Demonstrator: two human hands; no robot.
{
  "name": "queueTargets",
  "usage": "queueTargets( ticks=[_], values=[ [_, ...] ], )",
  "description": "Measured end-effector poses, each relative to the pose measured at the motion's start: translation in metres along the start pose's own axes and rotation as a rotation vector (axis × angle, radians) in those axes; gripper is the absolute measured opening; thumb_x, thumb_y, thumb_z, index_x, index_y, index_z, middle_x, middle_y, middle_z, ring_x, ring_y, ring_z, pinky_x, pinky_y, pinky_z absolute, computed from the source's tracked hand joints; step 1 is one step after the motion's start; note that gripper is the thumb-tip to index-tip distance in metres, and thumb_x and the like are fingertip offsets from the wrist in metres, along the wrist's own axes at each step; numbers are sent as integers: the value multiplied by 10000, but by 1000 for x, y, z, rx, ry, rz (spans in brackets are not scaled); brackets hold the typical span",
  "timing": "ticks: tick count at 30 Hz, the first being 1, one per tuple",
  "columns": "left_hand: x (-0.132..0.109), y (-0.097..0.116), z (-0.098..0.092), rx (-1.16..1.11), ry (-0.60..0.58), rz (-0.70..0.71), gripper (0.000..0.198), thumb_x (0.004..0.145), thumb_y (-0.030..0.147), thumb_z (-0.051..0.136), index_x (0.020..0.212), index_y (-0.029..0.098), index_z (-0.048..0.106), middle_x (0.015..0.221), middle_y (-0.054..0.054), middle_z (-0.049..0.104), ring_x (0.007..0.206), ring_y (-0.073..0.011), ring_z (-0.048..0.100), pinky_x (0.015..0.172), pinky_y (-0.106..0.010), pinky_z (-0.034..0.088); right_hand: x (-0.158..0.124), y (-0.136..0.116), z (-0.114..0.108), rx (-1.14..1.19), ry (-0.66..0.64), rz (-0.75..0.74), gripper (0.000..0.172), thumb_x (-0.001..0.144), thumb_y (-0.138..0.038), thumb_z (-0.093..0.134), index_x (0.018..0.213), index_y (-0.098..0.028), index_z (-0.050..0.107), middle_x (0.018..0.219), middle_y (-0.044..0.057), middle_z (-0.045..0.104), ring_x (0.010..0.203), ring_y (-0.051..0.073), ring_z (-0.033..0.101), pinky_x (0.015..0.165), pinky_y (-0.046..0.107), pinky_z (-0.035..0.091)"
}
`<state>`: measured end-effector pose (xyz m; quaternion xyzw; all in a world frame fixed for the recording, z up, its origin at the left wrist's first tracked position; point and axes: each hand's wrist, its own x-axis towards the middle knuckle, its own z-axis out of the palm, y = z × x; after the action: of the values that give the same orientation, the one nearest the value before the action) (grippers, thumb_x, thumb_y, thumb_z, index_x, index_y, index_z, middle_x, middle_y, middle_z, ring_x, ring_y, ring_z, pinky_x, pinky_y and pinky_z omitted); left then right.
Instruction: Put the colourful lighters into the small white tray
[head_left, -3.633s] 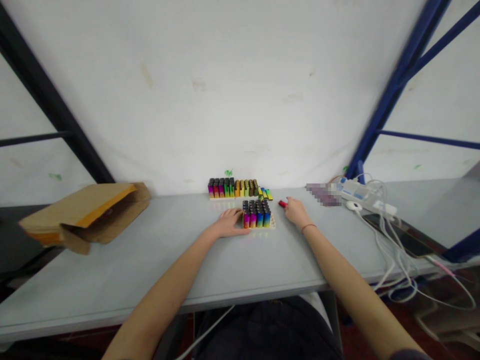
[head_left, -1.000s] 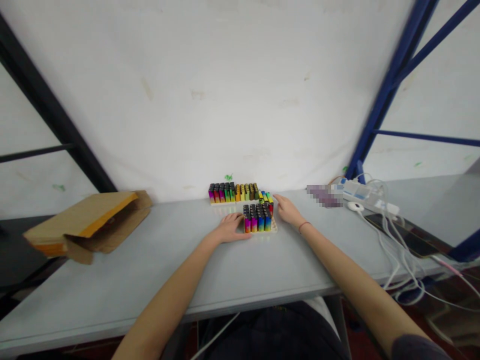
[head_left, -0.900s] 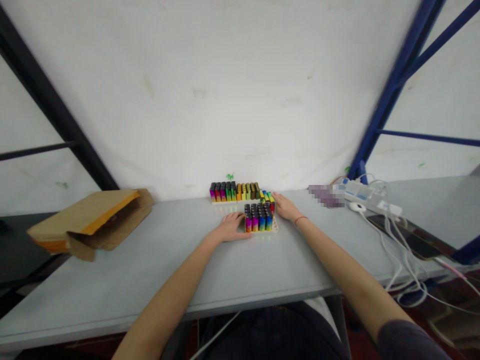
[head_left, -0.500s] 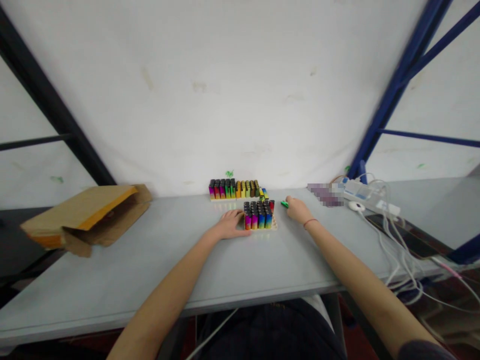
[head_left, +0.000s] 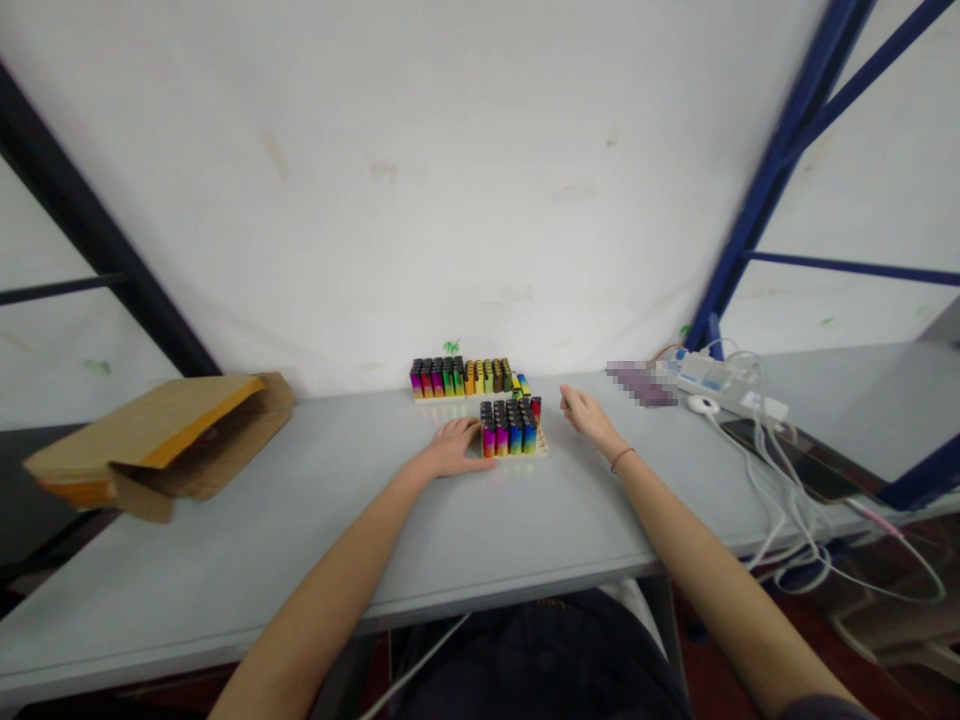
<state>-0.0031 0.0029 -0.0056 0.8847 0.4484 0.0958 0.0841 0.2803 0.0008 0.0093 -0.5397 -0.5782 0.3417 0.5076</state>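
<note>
Okay, left hand (head_left: 450, 448) is laid flat on the table, grip open, just beside the lighter tray (head_left: 541, 451); right hand (head_left: 589, 420) is held loosely open, empty, near it.

We've got a grey table (head_left: 225, 570) here: a tray of lighters (head_left: 510, 432) at 12 o'clock, a second tray of lighters (head_left: 457, 378) just behind it, a kraft envelope (head_left: 161, 445) at 9, and a power strip (head_left: 709, 375) at 2.
</note>
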Motion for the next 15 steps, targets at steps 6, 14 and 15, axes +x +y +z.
queueTargets(
  ticks=[6,14,15],
  values=[
    [0,-2,0,15,-3,6,826,719,731,480,1312,160,419,1375,-138,398,1243,-323,370,1046,-421,276,-6,-5,10,187,102,226,412,831,-476,298,510,-225,362,347,-63,270,293,77,224,322,219,160],
    [1,-4,1,15,-4,12,813,715,736,480,1307,182,424,1382,-122,400,1249,-323,366,1049,-413,267,-6,0,16,280,160,205,335,803,-383,268,511,-232,334,333,-54,279,282,83,210,305,220,133],
    [1,-4,1,13,-3,12,817,714,740,477,1308,182,423,1381,-123,400,1249,-323,367,1048,-414,269,-6,-1,17,288,174,207,334,804,-386,271,514,-232,335,336,-53,283,282,83,213,305,220,135]
  ],
)
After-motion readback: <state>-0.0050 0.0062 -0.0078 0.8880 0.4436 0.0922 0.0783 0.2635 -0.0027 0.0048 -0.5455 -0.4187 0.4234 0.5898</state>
